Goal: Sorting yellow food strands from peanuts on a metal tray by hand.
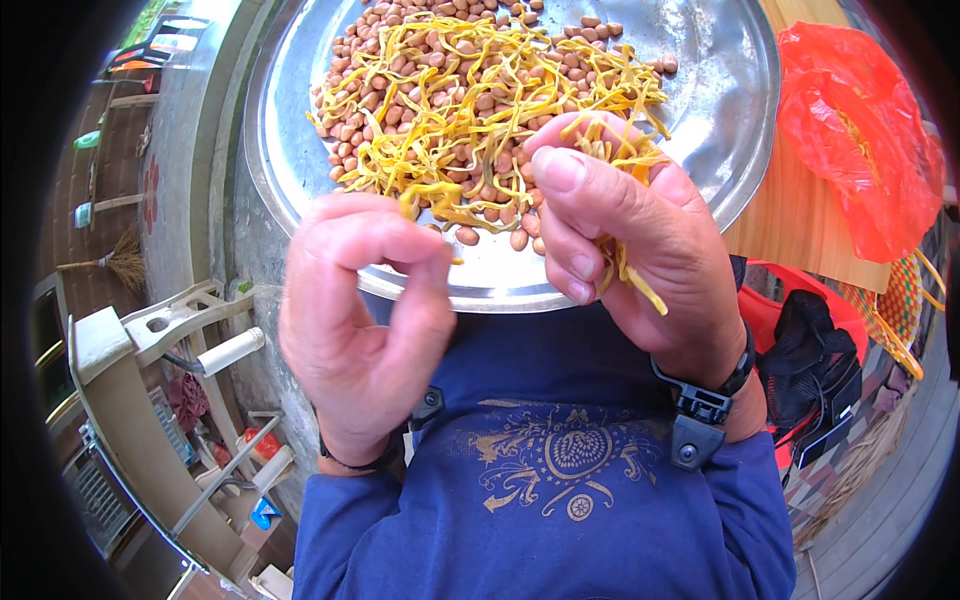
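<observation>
A round metal tray (720, 165) lies before me, bearing shelled peanuts (394, 114) with their reddish skins on. Over the peanuts is a loose layer of thin yellow dried strips (480, 97), which look like dried flower buds. My left hand (360, 300) is above the tray's near rim, thumb and index finger pinched on a yellow strip (431, 196). At the near right part of the tray, my right hand (645, 240) is curled around a small bunch of the strips (611, 146), and some stick out below its fingers.
Under the tray's right side is a wooden board (795, 240) with a red plastic bag (855, 142) on it. A black mesh item (802, 360) lies on something red below. A straw broom (124, 259) and a pale frame with rollers (135, 405) stand at the left.
</observation>
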`<state>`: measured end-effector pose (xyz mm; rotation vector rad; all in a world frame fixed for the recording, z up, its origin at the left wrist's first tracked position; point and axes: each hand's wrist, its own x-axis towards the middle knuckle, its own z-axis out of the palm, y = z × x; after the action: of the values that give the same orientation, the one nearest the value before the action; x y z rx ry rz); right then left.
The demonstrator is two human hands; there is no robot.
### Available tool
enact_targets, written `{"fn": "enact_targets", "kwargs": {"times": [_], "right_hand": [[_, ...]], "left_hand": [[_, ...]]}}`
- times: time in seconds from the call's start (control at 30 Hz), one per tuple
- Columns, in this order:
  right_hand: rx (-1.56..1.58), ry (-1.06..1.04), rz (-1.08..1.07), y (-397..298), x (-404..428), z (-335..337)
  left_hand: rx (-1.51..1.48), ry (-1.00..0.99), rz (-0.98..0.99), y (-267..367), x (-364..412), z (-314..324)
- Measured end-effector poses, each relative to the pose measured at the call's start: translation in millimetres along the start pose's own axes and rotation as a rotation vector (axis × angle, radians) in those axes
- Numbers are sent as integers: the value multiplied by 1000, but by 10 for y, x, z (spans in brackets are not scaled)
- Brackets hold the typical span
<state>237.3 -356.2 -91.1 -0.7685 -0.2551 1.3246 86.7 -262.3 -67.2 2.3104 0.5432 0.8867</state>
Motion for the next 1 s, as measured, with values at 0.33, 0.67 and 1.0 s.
{"fn": "enact_targets", "kwargs": {"times": [0.33, 0.67, 1.0], "right_hand": [[-85, -56, 84, -72, -38, 83], [165, -9, -151, -13, 8, -152], [295, 13, -88, 3, -9, -160]], "left_hand": [[-616, -53, -263, 183, -7, 243], [-172, 12, -214, -8, 56, 110], [324, -256, -87, -98, 72, 165]]}}
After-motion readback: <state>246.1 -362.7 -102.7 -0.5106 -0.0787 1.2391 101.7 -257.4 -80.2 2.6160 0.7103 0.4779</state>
